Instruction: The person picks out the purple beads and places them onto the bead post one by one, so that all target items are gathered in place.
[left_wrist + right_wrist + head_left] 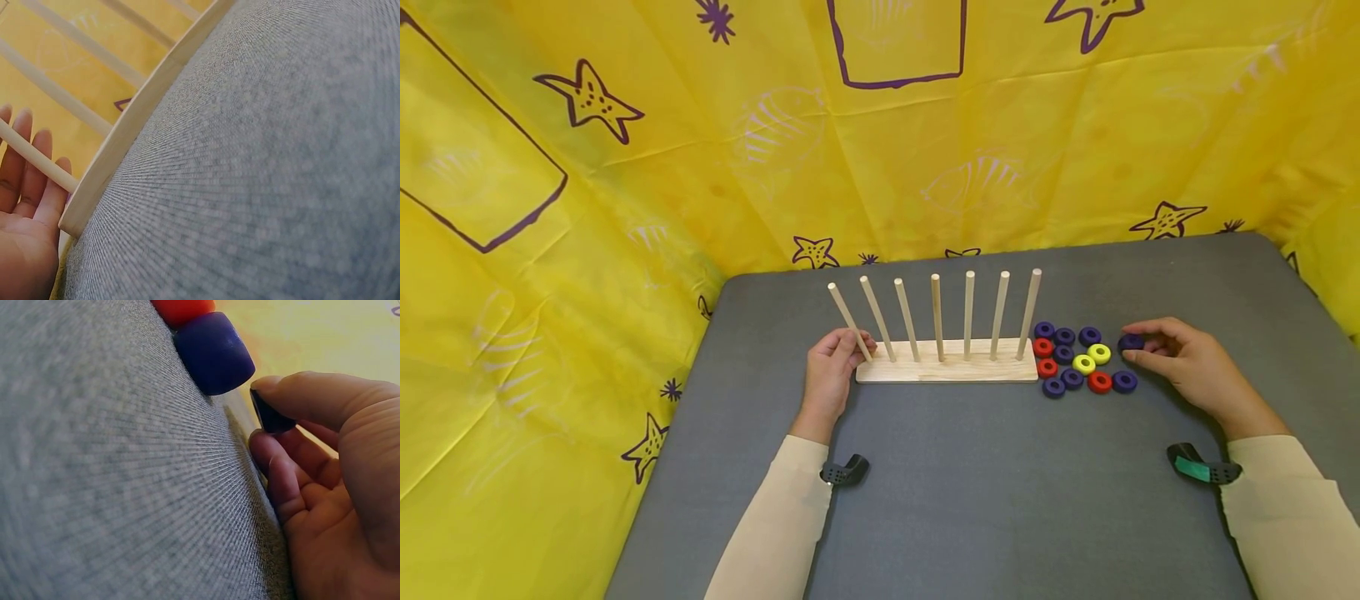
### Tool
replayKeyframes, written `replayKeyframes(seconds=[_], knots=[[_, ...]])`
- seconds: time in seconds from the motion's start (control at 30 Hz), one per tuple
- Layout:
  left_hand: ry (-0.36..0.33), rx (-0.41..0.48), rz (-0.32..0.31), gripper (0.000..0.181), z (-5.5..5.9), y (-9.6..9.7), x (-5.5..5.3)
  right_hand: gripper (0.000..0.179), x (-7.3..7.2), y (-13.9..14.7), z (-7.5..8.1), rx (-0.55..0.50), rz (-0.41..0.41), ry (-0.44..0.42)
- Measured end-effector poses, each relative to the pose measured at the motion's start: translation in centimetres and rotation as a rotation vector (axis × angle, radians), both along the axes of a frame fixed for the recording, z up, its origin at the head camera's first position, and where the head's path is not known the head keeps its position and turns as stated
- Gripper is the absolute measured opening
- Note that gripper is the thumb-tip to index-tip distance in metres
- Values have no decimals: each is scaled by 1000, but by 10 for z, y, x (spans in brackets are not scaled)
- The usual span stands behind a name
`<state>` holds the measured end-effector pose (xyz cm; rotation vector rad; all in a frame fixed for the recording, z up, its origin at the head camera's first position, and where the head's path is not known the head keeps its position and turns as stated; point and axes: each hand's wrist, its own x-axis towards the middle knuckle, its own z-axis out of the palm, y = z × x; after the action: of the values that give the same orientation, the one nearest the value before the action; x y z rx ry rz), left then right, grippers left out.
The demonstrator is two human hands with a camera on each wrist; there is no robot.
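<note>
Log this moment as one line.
Left hand: at leftmost peg | Right hand: pinches dark blue ring | Pegs: bare | Loose rings: on table, right of wooden base

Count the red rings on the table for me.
3 red rings: two beside the right end of the pegboard, one behind the other; the third on the near side, between two dark blue rings.

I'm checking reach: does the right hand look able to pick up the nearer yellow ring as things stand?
Probably not while the right hand pinches a blue ring, though the nearer yellow ring lies close by, uncovered.
</note>
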<state>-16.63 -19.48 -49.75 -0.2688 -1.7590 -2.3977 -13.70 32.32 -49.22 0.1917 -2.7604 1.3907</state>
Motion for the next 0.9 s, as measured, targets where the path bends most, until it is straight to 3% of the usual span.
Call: replayKeyframes(seconds=[0.23, 0.9], knots=[[8, 2, 0, 26, -1, -1, 0, 37, 2, -3, 3, 13, -19, -1], [-18, -15, 17, 28, 3, 2, 0, 33, 1, -16, 7, -72, -33, 109]])
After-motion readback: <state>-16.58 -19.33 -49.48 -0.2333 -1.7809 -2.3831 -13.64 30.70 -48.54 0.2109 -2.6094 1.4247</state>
